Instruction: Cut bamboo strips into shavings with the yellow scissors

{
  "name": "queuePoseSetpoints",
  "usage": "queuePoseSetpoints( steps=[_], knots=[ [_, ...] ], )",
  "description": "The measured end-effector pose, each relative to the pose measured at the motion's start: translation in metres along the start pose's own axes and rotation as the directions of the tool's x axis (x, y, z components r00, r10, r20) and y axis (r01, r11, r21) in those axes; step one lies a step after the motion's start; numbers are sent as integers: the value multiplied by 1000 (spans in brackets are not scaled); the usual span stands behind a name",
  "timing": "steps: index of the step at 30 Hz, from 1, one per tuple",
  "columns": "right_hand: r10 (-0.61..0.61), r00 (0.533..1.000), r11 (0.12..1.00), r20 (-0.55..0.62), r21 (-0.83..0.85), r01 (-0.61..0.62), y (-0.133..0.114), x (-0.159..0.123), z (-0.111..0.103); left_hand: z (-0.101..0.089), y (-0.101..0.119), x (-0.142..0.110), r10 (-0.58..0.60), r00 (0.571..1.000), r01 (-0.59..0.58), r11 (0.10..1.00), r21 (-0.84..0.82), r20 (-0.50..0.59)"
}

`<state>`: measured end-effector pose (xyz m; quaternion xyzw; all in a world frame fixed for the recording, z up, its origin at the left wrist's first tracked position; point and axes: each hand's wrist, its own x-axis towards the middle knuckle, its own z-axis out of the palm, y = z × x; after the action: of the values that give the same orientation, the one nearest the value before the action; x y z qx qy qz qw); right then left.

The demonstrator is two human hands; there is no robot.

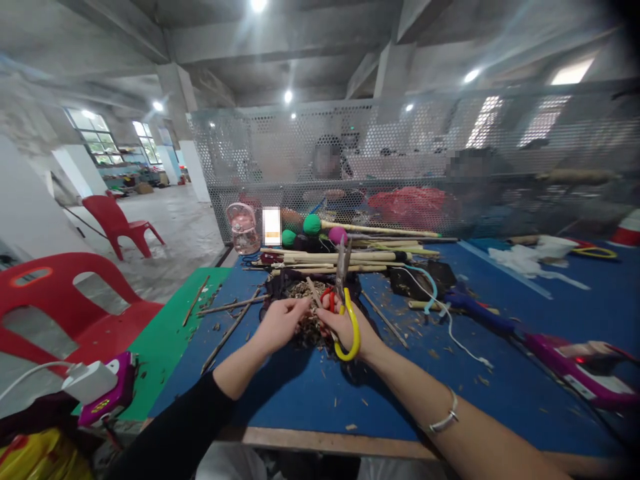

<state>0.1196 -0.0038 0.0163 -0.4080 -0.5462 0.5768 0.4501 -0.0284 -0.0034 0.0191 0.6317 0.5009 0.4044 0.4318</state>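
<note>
My right hand is closed around a pair of scissors with yellow and red handles; their metal blades point up and away from me. My left hand has its fingers pinched together close beside the right one. A short thin stick stands up between the fingertips, and the left fingers seem to grip it. Under both hands lies a heap of small brown chopped plant pieces on dark cloth or plastic. The fingertips partly hide the stick's lower end.
Long pale sticks and sticks with green and magenta round ends lie behind the heap. A pink bottle stands back left. A white cord trails at right. A perforated metal screen closes the table's far side.
</note>
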Motion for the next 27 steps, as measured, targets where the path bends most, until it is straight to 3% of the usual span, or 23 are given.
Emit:
queuePoseSetpoints(
  steps=[1,3,5,7,11,15,27],
  knots=[
    [-28,1000,996,13,-81,29,-1,3,0,10,2,3,-77,995,88,977,-195,65],
    [-114,993,954,32,-274,119,-2,7,-3,23,4,12,-167,982,190,871,-452,90],
    [-200,980,876,9,-446,183,-2,10,-12,26,2,19,-194,980,177,786,-593,35],
    [-218,974,806,-55,-574,148,-2,11,-25,23,-3,23,-176,984,124,747,-653,-14],
    [-221,964,671,-147,-740,41,-2,11,-47,18,-13,17,-117,992,118,738,-664,46],
    [-119,987,614,-104,-789,-9,3,6,-50,18,-19,10,-133,989,146,749,-646,68],
    [-183,981,497,58,-856,143,11,0,-35,21,-16,3,-76,996,91,882,-462,51]
  ],
)
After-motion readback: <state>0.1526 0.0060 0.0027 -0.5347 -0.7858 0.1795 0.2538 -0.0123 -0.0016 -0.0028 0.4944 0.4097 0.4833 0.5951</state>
